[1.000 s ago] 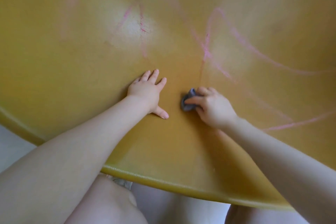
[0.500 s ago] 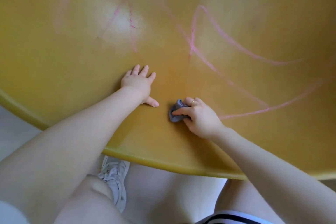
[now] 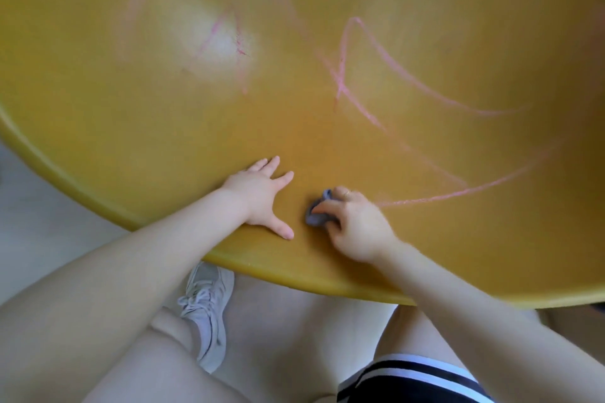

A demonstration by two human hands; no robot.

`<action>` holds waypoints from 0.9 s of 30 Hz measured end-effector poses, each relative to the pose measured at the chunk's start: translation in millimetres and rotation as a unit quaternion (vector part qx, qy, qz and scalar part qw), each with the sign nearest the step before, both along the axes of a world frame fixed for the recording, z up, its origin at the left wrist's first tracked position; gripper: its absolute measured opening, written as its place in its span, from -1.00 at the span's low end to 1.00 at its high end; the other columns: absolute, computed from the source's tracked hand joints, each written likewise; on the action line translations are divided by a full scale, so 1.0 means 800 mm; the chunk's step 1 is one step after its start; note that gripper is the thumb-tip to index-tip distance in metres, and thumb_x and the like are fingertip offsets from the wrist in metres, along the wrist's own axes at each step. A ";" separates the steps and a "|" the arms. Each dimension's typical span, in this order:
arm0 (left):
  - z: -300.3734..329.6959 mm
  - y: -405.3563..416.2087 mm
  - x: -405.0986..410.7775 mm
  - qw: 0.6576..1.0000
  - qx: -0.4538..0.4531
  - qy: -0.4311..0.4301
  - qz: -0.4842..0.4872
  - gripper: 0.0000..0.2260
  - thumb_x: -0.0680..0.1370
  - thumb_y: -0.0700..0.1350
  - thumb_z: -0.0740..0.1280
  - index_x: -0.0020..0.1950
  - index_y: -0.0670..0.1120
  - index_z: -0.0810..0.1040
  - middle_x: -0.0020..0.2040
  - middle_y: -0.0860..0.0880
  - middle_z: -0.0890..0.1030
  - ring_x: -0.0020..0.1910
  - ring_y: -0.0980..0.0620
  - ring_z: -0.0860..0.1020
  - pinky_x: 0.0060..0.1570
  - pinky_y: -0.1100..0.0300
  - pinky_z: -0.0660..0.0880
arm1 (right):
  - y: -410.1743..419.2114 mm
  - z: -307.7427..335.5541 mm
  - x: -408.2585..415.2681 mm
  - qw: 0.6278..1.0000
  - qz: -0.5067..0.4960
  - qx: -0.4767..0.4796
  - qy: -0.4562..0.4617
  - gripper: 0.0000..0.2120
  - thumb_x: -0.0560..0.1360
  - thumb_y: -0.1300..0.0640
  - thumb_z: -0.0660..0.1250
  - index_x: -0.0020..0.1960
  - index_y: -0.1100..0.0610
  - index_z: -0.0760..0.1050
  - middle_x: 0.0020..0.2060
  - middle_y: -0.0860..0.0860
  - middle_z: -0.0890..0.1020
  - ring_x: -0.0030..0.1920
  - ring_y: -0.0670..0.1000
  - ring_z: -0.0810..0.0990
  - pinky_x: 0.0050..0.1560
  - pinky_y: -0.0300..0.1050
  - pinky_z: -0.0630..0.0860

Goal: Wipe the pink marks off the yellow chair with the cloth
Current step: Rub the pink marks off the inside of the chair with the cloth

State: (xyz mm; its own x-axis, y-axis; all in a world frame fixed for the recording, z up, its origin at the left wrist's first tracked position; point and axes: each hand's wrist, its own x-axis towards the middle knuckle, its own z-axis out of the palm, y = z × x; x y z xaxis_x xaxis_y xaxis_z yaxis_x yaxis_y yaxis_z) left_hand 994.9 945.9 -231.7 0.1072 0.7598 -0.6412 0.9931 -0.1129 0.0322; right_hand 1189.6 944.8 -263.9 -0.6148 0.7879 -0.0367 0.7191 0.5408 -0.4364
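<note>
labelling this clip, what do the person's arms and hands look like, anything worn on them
Both forearms are bare, with no sleeves, watch or bracelet in view. The left hand shows nothing worn. The right hand has what looks like a thin gold ring on one finger. No gloves.

A grey lace-up sneaker (image 3: pixel 208 311) stands on the pale floor (image 3: pixel 49 222), beside dark shorts with white stripes (image 3: pixel 412 376).

Yellow chair (image 3: pixel 131 127) bears pink marks (image 3: pixel 425 88), a flat hand (image 3: pixel 262 196), a cloth (image 3: pixel 316 214).
</note>
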 end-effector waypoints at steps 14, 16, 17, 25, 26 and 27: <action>0.002 0.005 0.020 0.998 -0.032 0.045 0.038 0.03 0.29 0.40 0.34 0.52 0.12 -0.23 0.53 -0.05 -0.29 0.53 -0.09 -0.17 0.47 0.04 0.00 | 0.011 -0.004 -0.023 0.994 -0.110 -0.010 -0.018 -0.69 0.50 0.22 0.19 0.18 0.01 0.53 0.17 0.10 0.47 0.14 0.17 0.46 0.00 -0.08 0.41; 0.004 0.006 0.020 0.998 -0.033 0.041 0.039 0.05 0.28 0.39 0.36 0.53 0.12 -0.21 0.54 -0.05 -0.27 0.53 -0.09 -0.16 0.48 0.03 0.05 | -0.032 0.003 -0.019 1.000 -0.028 0.007 0.007 -0.71 0.47 0.24 0.21 0.11 0.07 0.59 0.03 0.15 0.54 -0.03 0.22 0.52 -0.11 -0.07 0.44; 0.005 0.006 0.020 0.998 -0.035 0.042 0.038 0.05 0.27 0.39 0.37 0.53 0.12 -0.21 0.54 -0.04 -0.26 0.53 -0.09 -0.15 0.47 0.01 0.08 | -0.044 0.006 -0.013 1.000 -0.005 0.003 0.014 -0.72 0.43 0.23 0.21 0.06 0.10 0.61 -0.07 0.17 0.56 -0.15 0.24 0.53 -0.21 -0.09 0.42; 0.011 -0.023 0.008 1.000 -0.025 -0.004 0.005 -0.01 0.32 0.37 0.34 0.55 0.05 -0.12 0.55 -0.01 -0.20 0.53 -0.04 -0.14 0.47 0.07 -0.06 | 0.014 0.002 0.043 0.993 -0.066 0.036 -0.090 -0.69 0.52 0.17 0.21 0.22 -0.05 0.52 0.14 0.08 0.50 0.06 0.18 0.44 0.00 -0.05 0.39; 0.011 -0.028 0.006 0.999 -0.030 -0.030 0.014 -0.01 0.32 0.35 0.36 0.55 0.05 -0.11 0.55 0.01 -0.21 0.53 -0.03 -0.16 0.47 0.08 -0.07 | 0.023 0.001 0.045 0.987 -0.119 0.045 -0.100 -0.68 0.53 0.18 0.20 0.22 -0.04 0.51 0.15 0.08 0.48 0.06 0.19 0.42 0.01 -0.05 0.38; 0.011 -0.033 0.005 0.998 -0.033 -0.047 0.016 0.00 0.31 0.33 0.38 0.55 0.05 -0.10 0.55 0.02 -0.21 0.53 -0.01 -0.17 0.47 0.09 -0.07 | 0.026 0.000 0.043 0.980 -0.164 0.049 -0.104 -0.68 0.53 0.19 0.18 0.23 -0.03 0.50 0.16 0.09 0.47 0.06 0.19 0.41 0.01 -0.05 0.36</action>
State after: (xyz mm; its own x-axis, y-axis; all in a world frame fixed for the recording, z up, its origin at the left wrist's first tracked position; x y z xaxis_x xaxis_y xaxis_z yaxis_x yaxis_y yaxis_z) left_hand 998.8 919.4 -222.8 0.1458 0.7208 -0.6777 0.9884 -0.0762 0.1316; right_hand 1224.3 965.4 -263.9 -0.3161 0.9475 -0.0479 0.9286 0.2987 -0.2201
